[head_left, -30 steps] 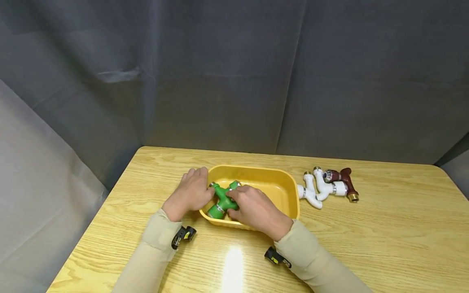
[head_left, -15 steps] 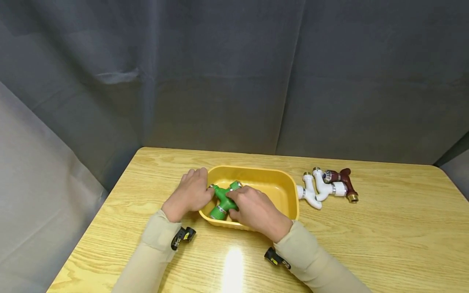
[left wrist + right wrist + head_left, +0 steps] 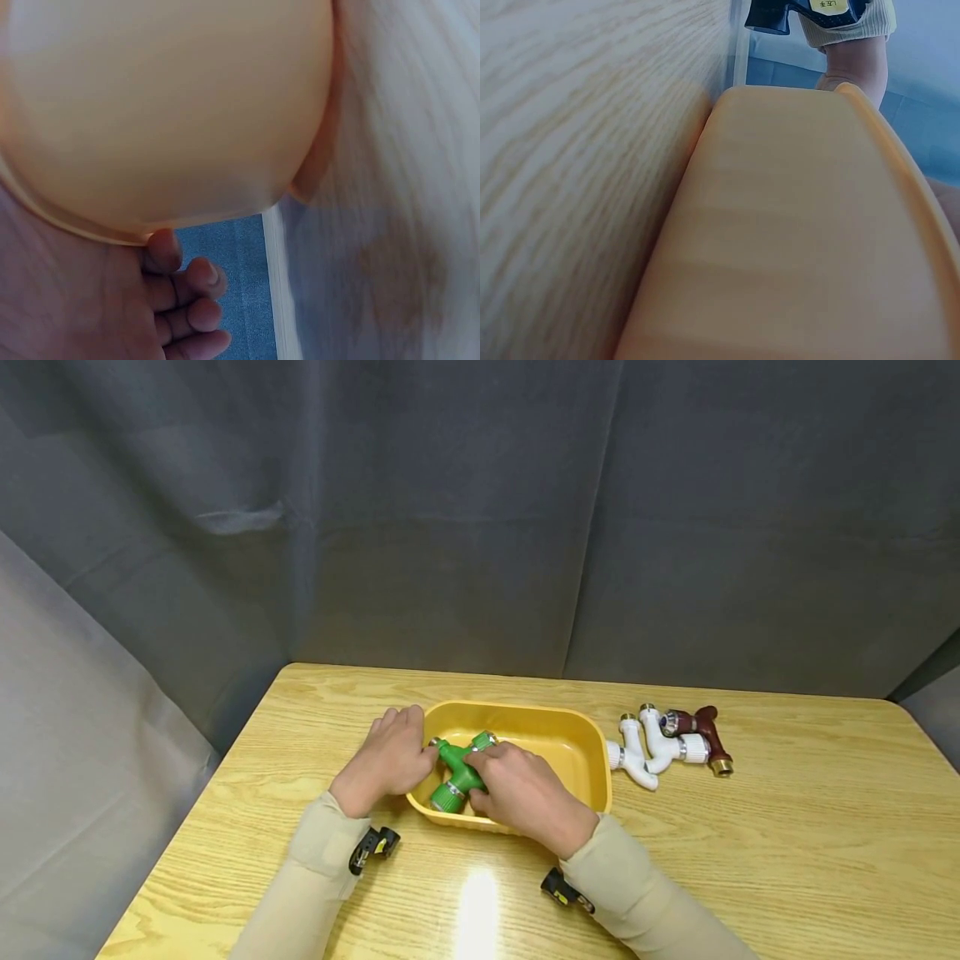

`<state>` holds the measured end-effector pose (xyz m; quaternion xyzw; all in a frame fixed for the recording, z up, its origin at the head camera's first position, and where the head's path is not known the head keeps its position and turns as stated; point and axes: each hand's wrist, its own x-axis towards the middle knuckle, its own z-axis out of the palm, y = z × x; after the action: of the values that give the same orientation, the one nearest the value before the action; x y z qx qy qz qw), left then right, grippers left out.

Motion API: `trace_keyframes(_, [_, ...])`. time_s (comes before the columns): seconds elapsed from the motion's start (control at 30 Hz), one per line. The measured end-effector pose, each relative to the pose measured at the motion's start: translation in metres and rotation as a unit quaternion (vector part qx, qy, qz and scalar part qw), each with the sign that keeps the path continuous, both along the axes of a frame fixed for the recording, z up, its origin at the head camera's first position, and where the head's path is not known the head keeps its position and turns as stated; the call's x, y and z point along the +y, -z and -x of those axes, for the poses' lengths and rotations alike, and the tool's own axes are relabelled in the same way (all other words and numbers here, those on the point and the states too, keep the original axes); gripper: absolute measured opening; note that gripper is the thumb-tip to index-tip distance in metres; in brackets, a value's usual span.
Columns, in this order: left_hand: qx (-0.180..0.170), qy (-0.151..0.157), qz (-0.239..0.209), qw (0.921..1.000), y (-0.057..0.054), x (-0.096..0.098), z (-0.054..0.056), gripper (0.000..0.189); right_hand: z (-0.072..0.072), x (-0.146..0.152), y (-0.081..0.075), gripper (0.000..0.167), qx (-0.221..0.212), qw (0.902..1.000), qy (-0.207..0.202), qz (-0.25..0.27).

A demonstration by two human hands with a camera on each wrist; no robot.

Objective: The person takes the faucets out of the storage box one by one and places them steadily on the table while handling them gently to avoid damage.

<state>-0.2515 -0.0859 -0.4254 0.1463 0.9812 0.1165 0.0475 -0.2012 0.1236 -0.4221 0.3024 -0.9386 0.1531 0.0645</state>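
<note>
In the head view my left hand grips the left end of a yellow plastic basin, its thumb near a threaded tap end. The left wrist view shows its curled fingers at the basin's outer wall. Inside the basin, at the left, lies a green tap with a ribbed knob. My right hand holds it from the right, thumb and fingers around its body. A second green knob shows behind the fingers; whether it belongs to another tap I cannot tell. The right wrist view shows only the basin's outer wall.
Right of the basin, two white taps and a dark red tap lie close together on the wooden table. The nearest white knob is against or very near the basin wall. A grey curtain hangs behind the table's far edge.
The green tap's near knob has shifted slightly to the right within the basin. Both hands stay in nearly the same place.
</note>
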Motion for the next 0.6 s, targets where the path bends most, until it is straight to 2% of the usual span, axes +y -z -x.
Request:
trace_keyframes(0.3, [0.002,0.0,0.004,1.0,-0.0003,0.0003,-0.0004,0.029,-0.0005,0.0007,-0.0004,0.027,0.006,1.0,0.003,0.0])
trace_keyframes(0.6, [-0.001,0.0,0.001,1.0,-0.0006,-0.0003,-0.0007,0.029,-0.0002,0.0007,0.0006,0.032,0.01,0.9999,-0.003,-0.008])
